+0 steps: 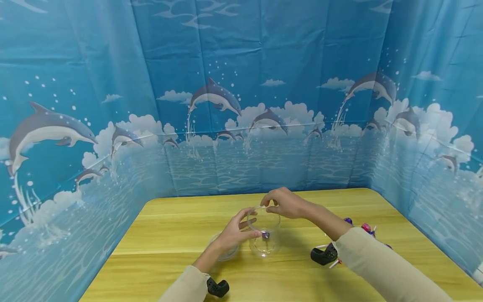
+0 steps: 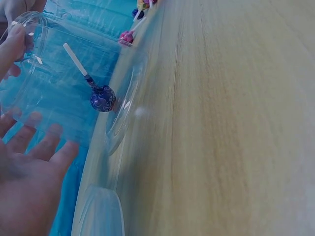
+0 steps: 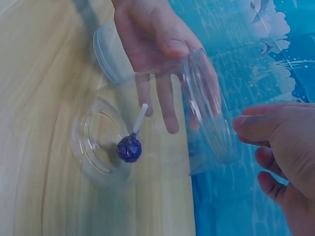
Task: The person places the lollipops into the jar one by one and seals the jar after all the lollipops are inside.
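A clear jar [image 1: 276, 241] stands upright on the wooden table, its mouth uncovered. Inside it is a purple-wrapped lollipop [image 2: 102, 98] with its white stick pointing up; whether the candy touches the bottom I cannot tell. My left hand [image 1: 235, 233] holds the jar from the left, thumb at the near side and fingers spread around the far side. Over the rim hovers my right hand [image 1: 286, 203], its fingers loosely bent and nothing between thumb and fingertips. A clear round lid [image 1: 228, 255] lies left of the jar, partly hidden by the left forearm.
More lollipops lie to the right, among them a pink one [image 1: 366, 227] and a purple one [image 1: 348, 220], some hidden under the right sleeve [image 1: 381, 260]. A blue dolphin-print curtain [image 1: 241, 167] hangs behind the table [image 1: 158, 235] and along its sides.
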`<state>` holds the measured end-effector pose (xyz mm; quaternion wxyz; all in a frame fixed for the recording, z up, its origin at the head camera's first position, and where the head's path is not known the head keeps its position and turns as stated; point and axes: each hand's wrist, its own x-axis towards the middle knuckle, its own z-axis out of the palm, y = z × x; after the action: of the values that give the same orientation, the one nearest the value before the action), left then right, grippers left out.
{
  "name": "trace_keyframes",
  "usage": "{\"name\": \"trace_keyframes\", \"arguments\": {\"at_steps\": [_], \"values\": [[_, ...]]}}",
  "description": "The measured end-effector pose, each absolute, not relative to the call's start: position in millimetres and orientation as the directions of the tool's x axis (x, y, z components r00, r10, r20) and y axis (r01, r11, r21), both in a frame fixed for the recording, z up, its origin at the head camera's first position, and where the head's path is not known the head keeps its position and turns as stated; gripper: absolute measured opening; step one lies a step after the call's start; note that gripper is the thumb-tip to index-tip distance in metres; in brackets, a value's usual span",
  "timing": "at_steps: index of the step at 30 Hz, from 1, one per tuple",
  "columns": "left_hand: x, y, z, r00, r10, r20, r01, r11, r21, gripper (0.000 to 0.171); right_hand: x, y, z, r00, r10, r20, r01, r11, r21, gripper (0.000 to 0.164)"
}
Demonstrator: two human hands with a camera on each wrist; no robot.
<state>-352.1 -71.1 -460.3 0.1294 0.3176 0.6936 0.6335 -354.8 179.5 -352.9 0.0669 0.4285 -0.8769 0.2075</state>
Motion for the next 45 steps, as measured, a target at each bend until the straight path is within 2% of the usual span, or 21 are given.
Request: {"name": "trace_keyframes", "arguments": {"at_steps": [12,26,31,45], "values": [[-351,-70,-458,-0.772,0.602,0.204,0.290,0.047,0.956,0.074,-352,212,-346,-0.636,-0.706,0.313,-0.770,0.555,-0.313,0.018],[-350,-73,-458,-0.777,0.593,0.211,0.293,0.045,0.955,0.074,-333,261,-340,-0.723,-0.602,0.340,-0.691,0.632,-0.350,0.017],[-350,-72,-458,-0.776,0.594,0.213,0.295,0.043,0.955,0.074,-325,282,-345,-0.763,-0.559,0.324,-0.646,0.659,-0.385,0.018],[-351,-72,-458,-0.773,0.600,0.207,0.283,0.034,0.958,0.076,-308,331,-364,-0.829,-0.464,0.314,-0.558,0.732,-0.392,0.018]]}}
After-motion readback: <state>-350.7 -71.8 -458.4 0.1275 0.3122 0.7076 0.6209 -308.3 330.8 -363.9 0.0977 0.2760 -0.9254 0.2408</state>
